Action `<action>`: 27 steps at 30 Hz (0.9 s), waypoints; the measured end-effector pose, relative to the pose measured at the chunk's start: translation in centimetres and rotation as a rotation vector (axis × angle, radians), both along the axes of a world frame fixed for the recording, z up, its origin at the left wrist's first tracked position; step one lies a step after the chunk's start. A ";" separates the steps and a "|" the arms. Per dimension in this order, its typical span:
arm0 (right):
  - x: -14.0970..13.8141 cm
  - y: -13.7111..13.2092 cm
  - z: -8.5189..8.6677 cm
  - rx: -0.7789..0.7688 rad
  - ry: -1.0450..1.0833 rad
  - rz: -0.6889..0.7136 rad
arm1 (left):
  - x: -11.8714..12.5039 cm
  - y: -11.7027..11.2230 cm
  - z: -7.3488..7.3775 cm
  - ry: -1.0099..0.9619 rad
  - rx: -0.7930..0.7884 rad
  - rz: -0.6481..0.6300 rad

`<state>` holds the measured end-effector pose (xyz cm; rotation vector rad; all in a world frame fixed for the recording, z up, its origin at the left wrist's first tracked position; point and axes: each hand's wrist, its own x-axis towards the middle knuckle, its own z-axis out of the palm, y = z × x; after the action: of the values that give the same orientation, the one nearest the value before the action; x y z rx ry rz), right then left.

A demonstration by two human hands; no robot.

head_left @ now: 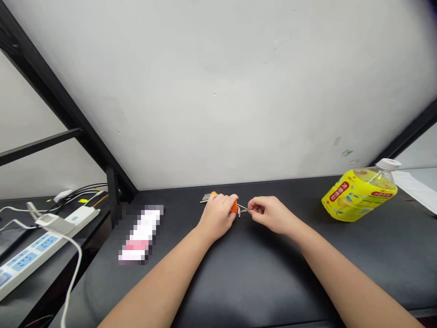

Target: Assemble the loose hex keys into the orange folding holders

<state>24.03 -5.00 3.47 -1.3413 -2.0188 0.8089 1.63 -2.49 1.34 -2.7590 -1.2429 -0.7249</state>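
Note:
My left hand (pixel 219 215) is closed over an orange hex key holder (pixel 234 208), pressing it against the black padded surface. Thin metal hex keys (pixel 205 197) stick out of the holder on the left, and a few short bent ends show on its right side. With thumb and forefinger my right hand (pixel 269 213) pinches the tip of one slim metal hex key (pixel 243 208), which reaches toward the holder. Most of the holder is hidden under my left hand.
A yellow-labelled drink bottle (pixel 358 193) stands tilted in view on the right. To the left lies a blurred-out white and pink rectangle (pixel 141 234). A power strip (pixel 37 250) with white cables is at far left, beside a black metal frame (pixel 64 109). A white wall (pixel 218 114) rises behind.

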 end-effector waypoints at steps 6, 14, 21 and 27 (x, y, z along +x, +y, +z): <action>0.6 0.4 0.0 -0.289 0.226 -0.060 | 0.2 -0.3 0.2 0.039 0.004 -0.029; -2.1 0.6 -1.6 -0.536 0.796 -0.083 | 0.9 -1.0 0.1 -0.045 0.005 -0.002; -3.5 0.5 -2.7 -0.413 0.728 -0.143 | 0.9 -1.0 0.0 -0.078 -0.030 0.023; -2.2 0.8 -2.5 -0.167 0.334 -0.125 | 0.6 -0.7 0.1 -0.022 -0.026 0.011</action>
<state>21.79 -4.16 0.95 -1.3069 -1.6228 1.0828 2.25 -3.20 1.46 -2.7694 -1.2794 -0.7463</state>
